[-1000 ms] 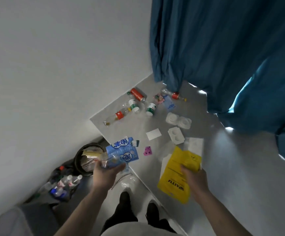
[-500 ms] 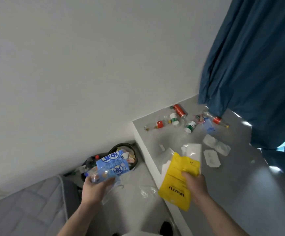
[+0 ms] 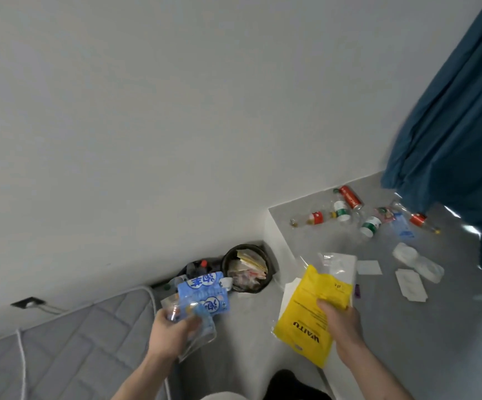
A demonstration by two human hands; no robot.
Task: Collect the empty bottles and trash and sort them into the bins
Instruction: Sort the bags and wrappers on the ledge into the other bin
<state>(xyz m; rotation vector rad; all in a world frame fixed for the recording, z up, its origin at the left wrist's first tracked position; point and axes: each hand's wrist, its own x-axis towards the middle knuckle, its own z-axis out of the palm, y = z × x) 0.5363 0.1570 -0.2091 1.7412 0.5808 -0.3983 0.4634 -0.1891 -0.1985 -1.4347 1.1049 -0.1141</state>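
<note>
My left hand (image 3: 173, 330) grips a bunch of trash: blue printed wrappers (image 3: 205, 290) and clear plastic, held low just in front of the round black bin (image 3: 245, 267) full of wrappers. A second dark bin with bottles (image 3: 196, 267) sits to its left against the wall. My right hand (image 3: 340, 321) holds a yellow plastic bag (image 3: 312, 310) with white and clear packaging behind it. On the raised grey ledge (image 3: 436, 327) lie several empty bottles (image 3: 346, 209), some with red labels, some with green and white ones.
White plastic trays (image 3: 418, 264) and flat white packets (image 3: 411, 285) lie on the ledge to the right. A blue curtain (image 3: 459, 111) hangs at the far right. A grey quilted mattress (image 3: 69, 350) fills the lower left. A white wall rises behind the bins.
The view has swung left, bringing the bins toward the middle. My left hand with the blue wrappers has stayed close by the black bin. The right hand still holds the yellow bag.
</note>
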